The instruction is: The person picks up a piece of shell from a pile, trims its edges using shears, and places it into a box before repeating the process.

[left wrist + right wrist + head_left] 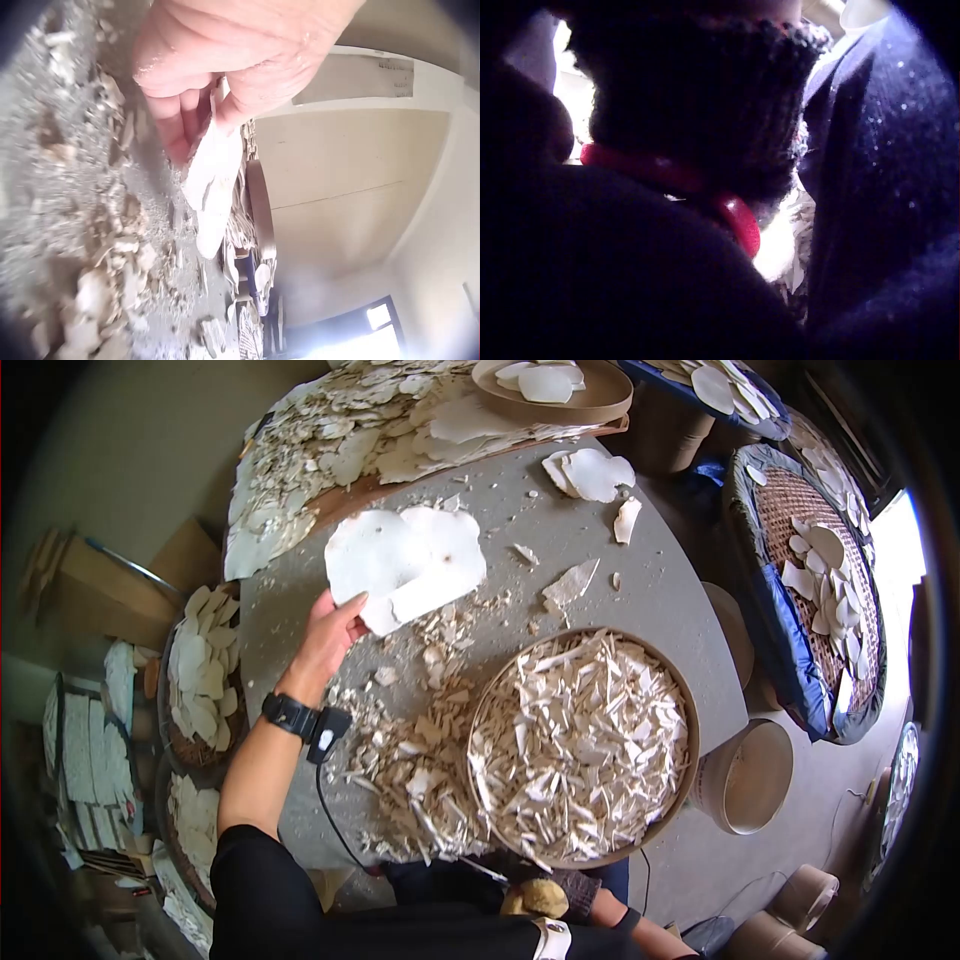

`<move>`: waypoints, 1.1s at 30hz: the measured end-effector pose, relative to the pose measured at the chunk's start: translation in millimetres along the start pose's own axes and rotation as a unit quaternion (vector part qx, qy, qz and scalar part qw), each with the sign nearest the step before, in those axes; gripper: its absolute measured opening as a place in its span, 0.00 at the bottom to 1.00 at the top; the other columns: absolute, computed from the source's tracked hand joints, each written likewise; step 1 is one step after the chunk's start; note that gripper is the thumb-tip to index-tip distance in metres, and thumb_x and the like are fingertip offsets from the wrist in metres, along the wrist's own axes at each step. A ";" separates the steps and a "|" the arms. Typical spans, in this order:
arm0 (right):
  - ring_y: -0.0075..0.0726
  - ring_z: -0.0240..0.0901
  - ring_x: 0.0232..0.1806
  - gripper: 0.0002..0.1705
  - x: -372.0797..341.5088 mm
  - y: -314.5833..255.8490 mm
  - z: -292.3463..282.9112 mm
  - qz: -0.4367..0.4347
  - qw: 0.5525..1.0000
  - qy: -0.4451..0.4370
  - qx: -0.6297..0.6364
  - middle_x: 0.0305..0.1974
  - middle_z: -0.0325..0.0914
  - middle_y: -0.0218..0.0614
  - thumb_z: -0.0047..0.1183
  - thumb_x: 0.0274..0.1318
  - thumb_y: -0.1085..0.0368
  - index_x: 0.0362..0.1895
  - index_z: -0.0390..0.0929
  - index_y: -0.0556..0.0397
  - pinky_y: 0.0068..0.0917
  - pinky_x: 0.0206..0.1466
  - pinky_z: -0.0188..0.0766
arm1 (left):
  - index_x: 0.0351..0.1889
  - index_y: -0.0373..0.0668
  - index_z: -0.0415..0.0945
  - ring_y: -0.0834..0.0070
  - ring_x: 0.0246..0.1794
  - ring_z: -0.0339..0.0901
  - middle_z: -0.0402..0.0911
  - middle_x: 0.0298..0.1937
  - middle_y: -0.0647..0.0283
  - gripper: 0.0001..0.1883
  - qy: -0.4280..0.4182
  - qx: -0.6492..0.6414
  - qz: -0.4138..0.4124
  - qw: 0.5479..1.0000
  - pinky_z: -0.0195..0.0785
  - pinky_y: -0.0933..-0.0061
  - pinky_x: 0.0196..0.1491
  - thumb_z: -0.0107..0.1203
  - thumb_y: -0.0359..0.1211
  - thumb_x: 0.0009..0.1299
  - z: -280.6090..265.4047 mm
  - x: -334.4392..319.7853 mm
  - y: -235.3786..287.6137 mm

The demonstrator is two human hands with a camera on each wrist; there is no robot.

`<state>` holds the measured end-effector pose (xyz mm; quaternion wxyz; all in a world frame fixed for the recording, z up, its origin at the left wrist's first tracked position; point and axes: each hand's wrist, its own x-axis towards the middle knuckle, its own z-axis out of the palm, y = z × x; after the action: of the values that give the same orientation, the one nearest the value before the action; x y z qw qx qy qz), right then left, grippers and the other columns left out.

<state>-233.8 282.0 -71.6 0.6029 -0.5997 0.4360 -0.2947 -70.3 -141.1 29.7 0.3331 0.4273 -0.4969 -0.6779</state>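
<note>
One sheet pinched in the left hand.
Shards fill the tray by the table's near edge; far-edge pieces seemingly remain; grip of right hand unclear.

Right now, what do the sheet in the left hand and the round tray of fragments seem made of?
White sheet: perhaps dried plant material, matte, from its irregular outline and dark specks.
Round tray: wood or plastic, can't tell; plain brown finish, by its thin rim.
</note>
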 end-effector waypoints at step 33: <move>0.30 0.74 0.36 0.11 -58.7 -19.4 62.8 0.066 0.952 0.072 0.289 0.34 0.75 0.36 0.46 0.58 0.64 0.42 0.72 0.57 0.26 0.41 0.71 | 0.36 0.35 0.74 0.67 0.32 0.77 0.80 0.33 0.59 0.16 0.274 0.251 0.234 0.899 0.67 0.69 0.34 0.47 0.40 0.69 -87.8 -171.5 23.4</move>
<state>-201.5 360.8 -48.7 0.7356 -0.3466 0.4128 -0.4102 81.1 -31.6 82.3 0.4869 0.5368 -0.6253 -0.2895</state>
